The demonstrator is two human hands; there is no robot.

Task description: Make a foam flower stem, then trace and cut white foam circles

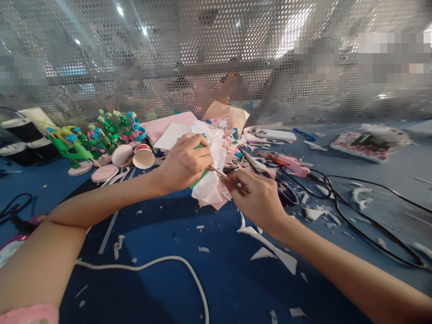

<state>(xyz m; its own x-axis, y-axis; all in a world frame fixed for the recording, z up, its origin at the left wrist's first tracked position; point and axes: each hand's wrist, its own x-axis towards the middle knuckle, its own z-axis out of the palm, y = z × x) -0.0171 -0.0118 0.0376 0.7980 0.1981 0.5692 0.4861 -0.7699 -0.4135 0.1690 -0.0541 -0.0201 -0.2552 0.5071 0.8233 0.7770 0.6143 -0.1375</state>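
Observation:
My left hand [184,164] is closed around a green paper piece [199,176] and the upper end of a thin wooden stick [218,172]. My right hand [258,195] pinches the lower end of the same stick, fingers pressed together. Both hands meet over a heap of white and pink paper scraps [212,182] on the blue table [189,234]. Behind the heap lie pink and white foam sheets [168,128].
Finished green and blue paper figures on sticks [97,137] stand at the left with paper cups [143,157]. A pink glue gun [292,164] with a black cable [364,220] lies to the right, a phone [275,134] behind it. A white cable [162,261] crosses the near table. A perforated metal screen [216,54] closes the back.

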